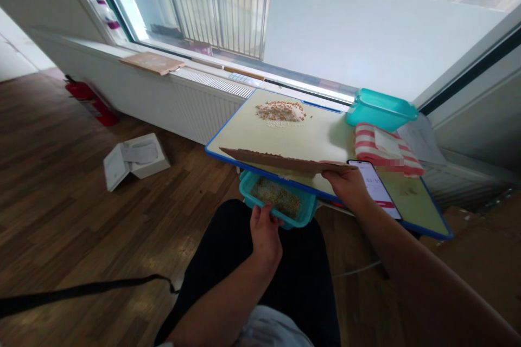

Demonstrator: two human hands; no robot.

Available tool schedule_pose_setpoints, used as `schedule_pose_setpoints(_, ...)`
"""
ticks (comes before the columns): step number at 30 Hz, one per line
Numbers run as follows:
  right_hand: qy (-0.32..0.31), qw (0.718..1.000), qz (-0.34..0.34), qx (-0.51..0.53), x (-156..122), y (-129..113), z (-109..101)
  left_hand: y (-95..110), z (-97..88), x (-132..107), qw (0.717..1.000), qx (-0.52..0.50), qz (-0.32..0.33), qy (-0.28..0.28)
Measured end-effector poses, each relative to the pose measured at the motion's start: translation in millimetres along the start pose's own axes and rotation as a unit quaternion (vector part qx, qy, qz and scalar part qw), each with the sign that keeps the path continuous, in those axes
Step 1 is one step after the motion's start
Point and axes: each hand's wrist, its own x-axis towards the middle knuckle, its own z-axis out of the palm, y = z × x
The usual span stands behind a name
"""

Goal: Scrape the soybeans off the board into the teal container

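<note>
My left hand point(266, 230) grips the near rim of a teal plastic tub point(306, 216), which sits just under the table's front edge, above my lap. Mixed grains or seeds point(280, 198) cover the tub's bottom. My right hand point(345, 184) is closed on the right end of a long piece of brown cardboard point(272, 161), held on edge over the front of the table. Farther back on the pale tabletop point(325, 138) lies a heap of white grains and orange-brown kernels point(280, 111), with a few loose ones around it.
A phone point(376, 190) lies by my right forearm. Behind it are a red-and-white striped cloth point(385, 149) and a second teal tub point(380, 110). A radiator point(195, 103) runs below the window. On the floor stand an open white box point(148, 157) and a fire extinguisher point(91, 100).
</note>
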Motion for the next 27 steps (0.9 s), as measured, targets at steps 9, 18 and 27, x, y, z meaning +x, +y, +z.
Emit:
schedule_pose_setpoints(9,-0.019,1.0,0.003,-0.014,-16.8,-16.3,-0.9,1.0,0.4,-2.1,1.0,-0.002,0.0,0.0)
schedule_pose_setpoints(18,0.016,1.0,0.019,0.006,-23.5,-16.5,2.9,1.4,-2.3,-2.8,1.0,0.007,-0.005,-0.008)
schedule_pose_setpoints(27,-0.008,1.0,0.009,-0.008,-31.0,-22.8,0.8,1.2,-1.6,-0.5,1.0,0.005,-0.001,-0.005)
